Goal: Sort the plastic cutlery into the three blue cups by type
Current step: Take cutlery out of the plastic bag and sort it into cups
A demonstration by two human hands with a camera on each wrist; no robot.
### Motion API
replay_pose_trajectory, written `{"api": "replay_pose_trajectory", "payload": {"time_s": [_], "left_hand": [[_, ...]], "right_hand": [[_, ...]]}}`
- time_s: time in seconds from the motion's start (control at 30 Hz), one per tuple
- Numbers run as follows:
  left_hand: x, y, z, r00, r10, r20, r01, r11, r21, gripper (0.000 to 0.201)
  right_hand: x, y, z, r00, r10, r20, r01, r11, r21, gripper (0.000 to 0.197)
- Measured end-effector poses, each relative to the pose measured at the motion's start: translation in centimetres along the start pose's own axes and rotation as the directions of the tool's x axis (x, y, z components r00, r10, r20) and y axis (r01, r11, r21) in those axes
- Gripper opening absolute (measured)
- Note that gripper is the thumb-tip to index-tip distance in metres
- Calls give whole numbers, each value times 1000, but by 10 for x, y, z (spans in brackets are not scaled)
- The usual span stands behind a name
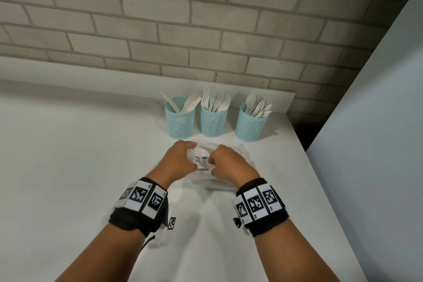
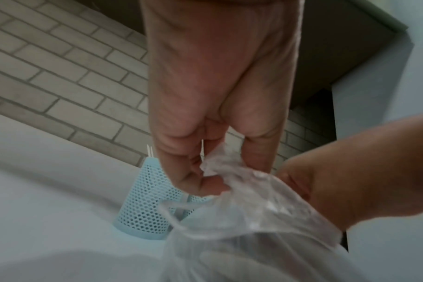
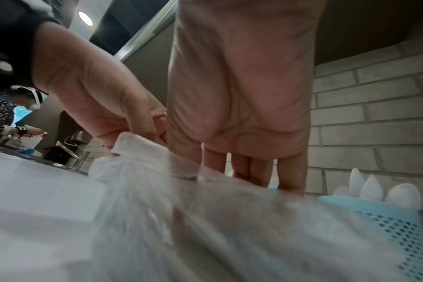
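Observation:
Three blue mesh cups stand in a row near the wall: the left cup holds knives, the middle cup forks, the right cup spoons. Just in front of them a clear plastic bag lies on the white counter. My left hand and right hand both grip the bunched top of the bag, close together. In the left wrist view the fingers pinch crumpled plastic. The right wrist view shows the bag under my palm. What is inside the bag is unclear.
A brick wall runs behind the cups. A pale panel rises along the counter's right edge. In the right wrist view another person stands far off to the left by a sink tap.

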State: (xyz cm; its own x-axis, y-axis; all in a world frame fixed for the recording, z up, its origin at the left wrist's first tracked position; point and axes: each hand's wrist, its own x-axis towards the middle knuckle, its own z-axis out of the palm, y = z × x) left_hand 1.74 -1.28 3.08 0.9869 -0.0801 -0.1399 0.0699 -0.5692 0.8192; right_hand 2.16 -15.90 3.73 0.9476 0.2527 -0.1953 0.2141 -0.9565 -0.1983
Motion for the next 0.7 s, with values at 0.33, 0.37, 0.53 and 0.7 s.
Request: {"api": "replay_pose_trajectory", "payload": {"time_s": [0.33, 0.37, 0.53, 0.7], "left_hand": [[-10, 6, 10, 998, 13, 64, -6, 994, -109, 61], [-10, 7, 10, 998, 7, 68, 1, 993, -122, 61], [-12, 13, 10, 996, -9, 86, 26, 982, -189, 57], [-13, 16, 8, 996, -17, 90, 36, 975, -217, 49]], "right_hand": [[6, -2, 36, 992, 72, -101, -90, 979, -186, 53], [7, -4, 36, 989, 74, -128, -97, 978, -186, 50], [16, -9, 34, 987, 132, -89, -153, 944, -292, 54], [22, -14, 37, 992, 82, -100, -116, 908, -403, 59]]}}
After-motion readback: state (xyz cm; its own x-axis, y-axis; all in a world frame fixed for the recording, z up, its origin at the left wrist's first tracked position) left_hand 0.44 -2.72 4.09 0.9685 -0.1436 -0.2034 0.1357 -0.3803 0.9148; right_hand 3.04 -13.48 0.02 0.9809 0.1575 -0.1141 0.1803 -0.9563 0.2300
